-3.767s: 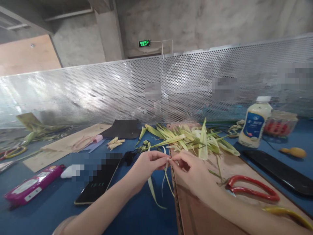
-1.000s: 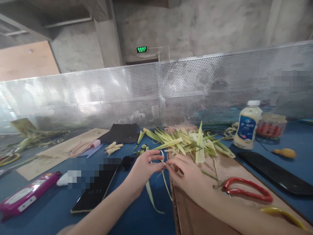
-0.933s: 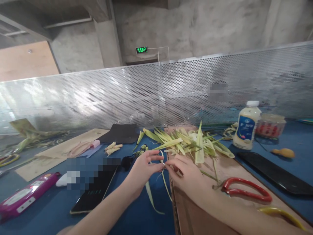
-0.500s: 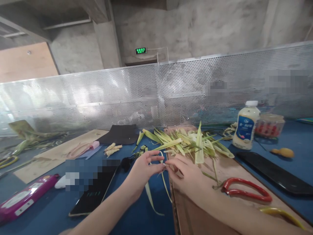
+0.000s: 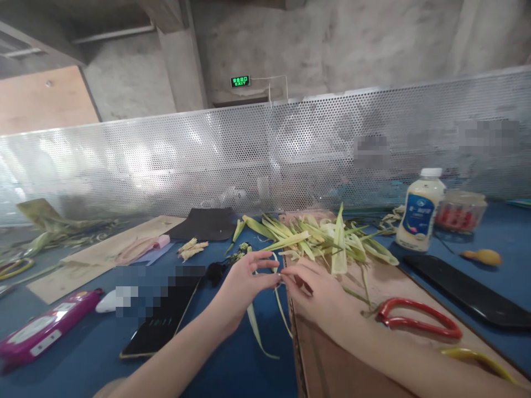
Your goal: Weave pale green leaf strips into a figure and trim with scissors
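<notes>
Compared with a few seconds ago, the left hand point(image 5: 244, 282) and right hand point(image 5: 319, 293) sit a little lower and nearer the tabletop point(image 5: 232, 370), and they still meet fingertip to fingertip. The thin leaf strip point(image 5: 254, 326) now curls into a small loop just above the pinch, where before it ran straighter. Its loose ends hang down over the blue surface. Each hand is closed on the strip with thumb and forefinger. The left hand's other fingers have fanned out wider than they were a second ago. The work looks to be fine shaping of this one strip, judging by the tight pinch and the new curl.

The hands hover right over the left edge of the brown board point(image 5: 332, 365), so the strip dangles off that edge. The pile of leaves point(image 5: 327, 237) lies just beyond the fingers on the far side. The red scissors point(image 5: 418, 319) rest on the board to the right, apart from the right forearm. A dark phone point(image 5: 161, 323) lies near the left forearm. Bare blue tabletop lies near and below the hands, between phone and board.
</notes>
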Available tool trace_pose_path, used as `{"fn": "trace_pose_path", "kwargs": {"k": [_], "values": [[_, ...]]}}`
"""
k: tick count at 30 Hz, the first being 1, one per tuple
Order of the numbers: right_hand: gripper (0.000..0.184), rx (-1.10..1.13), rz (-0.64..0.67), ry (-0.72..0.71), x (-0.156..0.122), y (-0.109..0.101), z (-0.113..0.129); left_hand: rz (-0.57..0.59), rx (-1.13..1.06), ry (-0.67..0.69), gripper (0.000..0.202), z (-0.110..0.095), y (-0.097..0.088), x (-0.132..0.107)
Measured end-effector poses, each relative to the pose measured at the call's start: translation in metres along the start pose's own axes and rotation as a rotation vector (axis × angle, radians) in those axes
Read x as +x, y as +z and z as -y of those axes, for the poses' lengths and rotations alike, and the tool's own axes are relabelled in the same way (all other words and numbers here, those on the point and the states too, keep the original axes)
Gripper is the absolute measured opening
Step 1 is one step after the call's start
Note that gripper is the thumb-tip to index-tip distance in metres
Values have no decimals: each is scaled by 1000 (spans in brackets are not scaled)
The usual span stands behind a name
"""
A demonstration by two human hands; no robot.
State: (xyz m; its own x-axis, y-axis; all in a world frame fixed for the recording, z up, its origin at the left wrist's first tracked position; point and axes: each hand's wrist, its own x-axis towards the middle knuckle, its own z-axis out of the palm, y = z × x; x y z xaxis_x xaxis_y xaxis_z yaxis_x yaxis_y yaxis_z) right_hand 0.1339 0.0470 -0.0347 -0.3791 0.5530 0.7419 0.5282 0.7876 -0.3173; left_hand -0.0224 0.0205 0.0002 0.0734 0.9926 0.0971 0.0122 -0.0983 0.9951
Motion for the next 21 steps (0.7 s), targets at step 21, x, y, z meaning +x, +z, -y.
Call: {"fn": "trace_pose_path", "kwargs": {"k": [21], "values": [[14, -96, -10, -59, -1, -2, 3, 20, -42, -9, 40, 1, -1, -1]]}}
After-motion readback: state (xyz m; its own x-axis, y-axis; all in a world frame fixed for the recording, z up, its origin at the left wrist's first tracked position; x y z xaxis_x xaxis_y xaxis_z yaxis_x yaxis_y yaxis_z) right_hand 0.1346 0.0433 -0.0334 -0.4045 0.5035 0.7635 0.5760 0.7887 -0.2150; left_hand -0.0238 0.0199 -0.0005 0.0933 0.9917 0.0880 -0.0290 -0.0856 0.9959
